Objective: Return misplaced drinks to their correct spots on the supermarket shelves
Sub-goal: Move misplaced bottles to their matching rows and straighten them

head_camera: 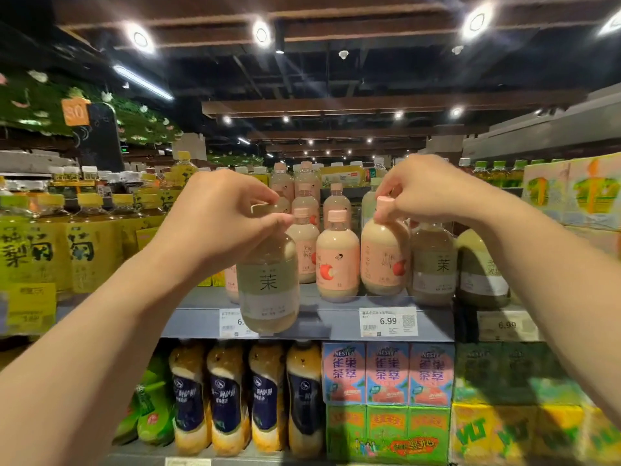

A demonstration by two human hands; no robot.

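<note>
Both my arms are up in front of the shelf, forearms angling in from the bottom corners. My left hand [221,213] comes in from the lower left, wrist bent so the fingers curl down over the top of a green-label bottle [268,284]. That grip is closed tight around the neck and cap, so the cap is mostly hidden under my fingers. The bottle hangs upright from the hand, out in front of the shelf edge [322,319] and covering part of the left price tag [235,322]; I can't tell if its base touches anything.

Just right of it, pink peach-label bottles [337,260] stand in rows on the shelf, several deep.

My right hand [426,190] reaches in from the lower right, arm stretched long, knuckles up, thumb and fingers pinched shut on the pink cap of another peach bottle [384,257]. That one is upright at the front of the shelf, right above the 6.99 tag [388,321], and looks like it's resting on the shelf. To its right stand two more green-label bottles [433,264].

Yellow tea bottles [80,243] fill the far left, and the lower shelf has dark-label bottles [228,398] and Nestea cartons [386,375].
</note>
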